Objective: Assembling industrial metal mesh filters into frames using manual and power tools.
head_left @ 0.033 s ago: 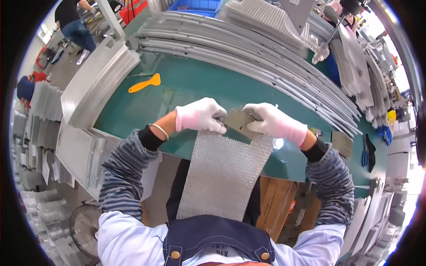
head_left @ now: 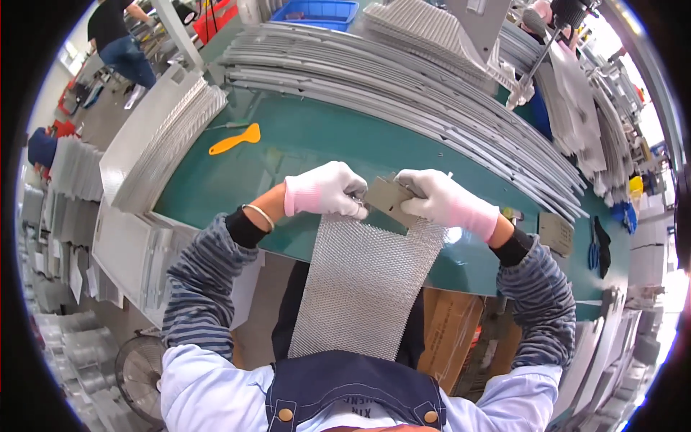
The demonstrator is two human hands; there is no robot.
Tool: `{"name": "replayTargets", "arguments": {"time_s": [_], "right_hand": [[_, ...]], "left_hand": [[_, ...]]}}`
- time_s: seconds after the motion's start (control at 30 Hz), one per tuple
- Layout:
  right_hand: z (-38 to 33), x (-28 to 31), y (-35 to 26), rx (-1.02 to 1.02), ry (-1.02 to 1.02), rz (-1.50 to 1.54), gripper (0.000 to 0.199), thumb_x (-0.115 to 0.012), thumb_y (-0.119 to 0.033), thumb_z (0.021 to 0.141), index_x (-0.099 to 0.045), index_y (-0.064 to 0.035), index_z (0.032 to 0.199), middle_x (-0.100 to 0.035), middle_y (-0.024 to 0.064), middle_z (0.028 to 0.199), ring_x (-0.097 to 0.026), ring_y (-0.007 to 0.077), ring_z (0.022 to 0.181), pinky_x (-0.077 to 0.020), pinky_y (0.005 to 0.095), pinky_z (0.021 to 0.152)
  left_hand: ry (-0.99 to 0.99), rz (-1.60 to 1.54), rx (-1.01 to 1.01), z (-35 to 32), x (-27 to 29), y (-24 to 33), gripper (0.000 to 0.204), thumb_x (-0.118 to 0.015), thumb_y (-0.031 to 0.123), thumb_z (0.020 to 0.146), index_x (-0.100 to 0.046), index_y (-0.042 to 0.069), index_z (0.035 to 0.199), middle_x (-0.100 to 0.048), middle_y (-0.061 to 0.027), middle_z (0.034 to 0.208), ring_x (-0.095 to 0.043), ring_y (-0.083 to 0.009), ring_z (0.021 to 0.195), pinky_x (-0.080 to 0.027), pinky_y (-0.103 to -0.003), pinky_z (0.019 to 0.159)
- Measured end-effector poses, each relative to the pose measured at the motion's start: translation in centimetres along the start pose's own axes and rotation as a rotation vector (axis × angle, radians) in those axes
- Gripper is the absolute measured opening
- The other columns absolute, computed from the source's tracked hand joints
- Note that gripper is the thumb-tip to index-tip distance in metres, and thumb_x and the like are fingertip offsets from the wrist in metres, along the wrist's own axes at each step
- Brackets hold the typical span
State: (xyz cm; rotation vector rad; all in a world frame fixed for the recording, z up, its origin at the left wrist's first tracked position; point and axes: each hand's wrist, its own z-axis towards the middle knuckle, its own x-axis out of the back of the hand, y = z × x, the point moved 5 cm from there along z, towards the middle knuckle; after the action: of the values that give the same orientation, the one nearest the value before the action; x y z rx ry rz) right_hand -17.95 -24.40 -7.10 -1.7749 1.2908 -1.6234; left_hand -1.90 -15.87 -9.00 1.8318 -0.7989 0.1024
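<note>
A silvery metal mesh sheet (head_left: 360, 288) leans between the bench's front edge and my apron, with a notch in its upper edge. My left hand (head_left: 330, 190), in a white glove with a pink cuff, is closed on the sheet's upper left corner, fingertips pinched. Also gloved, my right hand (head_left: 446, 200) is closed round a small flat grey metal plate (head_left: 389, 197) with a hole, over the sheet's upper right corner. The plate lies across the notch and points toward my left fingers. Whether plate and mesh are joined is hidden by my fingers.
On the green bench (head_left: 288, 122) lie an orange scraper (head_left: 235, 139) and long metal strips (head_left: 403, 93) along the back. Mesh panels (head_left: 162, 137) are stacked at left. A grey rectangular block (head_left: 555, 234) and blue-handled tool (head_left: 593, 248) lie at right. A fan (head_left: 140, 374) stands lower left.
</note>
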Motion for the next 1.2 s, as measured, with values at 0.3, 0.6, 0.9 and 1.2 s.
{"name": "replayTargets", "arguments": {"time_s": [0.3,0.6,0.9,1.2], "right_hand": [[0.4,-0.4,-1.7,0.012,0.006,-0.080,0.029,-0.060,-0.007,0.085,-0.059,0.0026,0.112,-0.068,0.0127,0.090,-0.063,0.0179,0.082,-0.0502,0.0318,0.077],[0.3,-1.7,-0.3,-0.007,-0.174,-0.055,0.035,-0.061,-0.006,0.081,-0.060,0.0028,0.115,-0.069,0.0138,0.092,-0.065,0.0203,0.079,-0.0517,0.0323,0.075],[1.7,-2.9,-0.9,-0.141,-0.355,-0.094,0.037,-0.079,-0.024,0.073,-0.071,0.0047,0.095,-0.070,0.0107,0.076,-0.068,0.0202,0.069,-0.0548,0.0314,0.061],[0.8,-3.9,-0.2,-0.251,-0.459,-0.098,0.036,-0.079,-0.024,0.074,-0.071,0.0041,0.095,-0.070,0.0103,0.077,-0.066,0.0183,0.069,-0.0542,0.0308,0.065]], "left_hand": [[0.052,0.042,-0.093,-1.2,0.7,-1.0,0.026,-0.072,0.014,0.082,-0.070,-0.004,0.101,-0.068,-0.0062,0.074,-0.061,-0.0097,0.066,-0.050,-0.026,0.063],[0.124,-0.032,-0.084,-0.7,0.2,0.3,0.028,-0.070,0.011,0.082,-0.070,-0.004,0.106,-0.073,-0.0134,0.086,-0.067,-0.0170,0.074,-0.054,-0.029,0.073],[0.198,0.109,-0.130,-1.7,-0.5,3.4,0.024,-0.069,0.008,0.082,-0.071,-0.002,0.103,-0.073,-0.0148,0.084,-0.069,-0.0198,0.072,-0.054,-0.029,0.071],[0.224,0.055,-0.136,-1.6,-1.1,3.4,0.024,-0.069,0.009,0.081,-0.071,-0.002,0.102,-0.072,-0.0153,0.081,-0.069,-0.0205,0.069,-0.053,-0.030,0.068]]}}
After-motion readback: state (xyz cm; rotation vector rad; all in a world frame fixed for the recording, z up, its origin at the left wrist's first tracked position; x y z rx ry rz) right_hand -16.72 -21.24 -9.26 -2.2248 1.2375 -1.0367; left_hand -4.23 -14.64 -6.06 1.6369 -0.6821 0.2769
